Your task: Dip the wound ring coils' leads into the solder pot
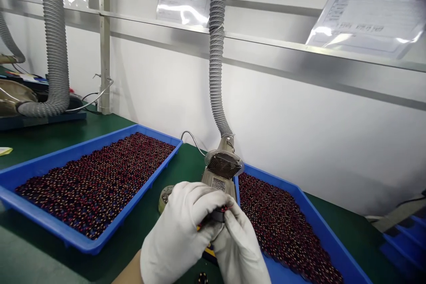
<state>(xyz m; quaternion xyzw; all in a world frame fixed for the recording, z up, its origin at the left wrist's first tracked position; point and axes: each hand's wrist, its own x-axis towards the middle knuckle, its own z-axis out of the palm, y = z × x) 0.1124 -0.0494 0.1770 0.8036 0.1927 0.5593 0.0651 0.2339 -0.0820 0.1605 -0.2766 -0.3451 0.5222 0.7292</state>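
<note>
My left hand (181,228) and my right hand (242,242), both in white gloves, meet in front of the extractor fan. Between their fingertips is a small black round part (218,215) with a bit of red on top. The fingers of both hands are closed on it, and they cover much of it; its exact kind does not show. Below the hands, a yellow and black object (209,254) is partly hidden. Near the bottom edge lies another small dark piece (202,278) with gold marks.
A blue tray (89,246) full of small dark red-and-gold parts stands left, a similar blue tray (353,266) right. Behind my hands is a fan head (224,165) under a grey hose (217,53). A round tin (162,199) stands beside my left hand on the green table (179,166).
</note>
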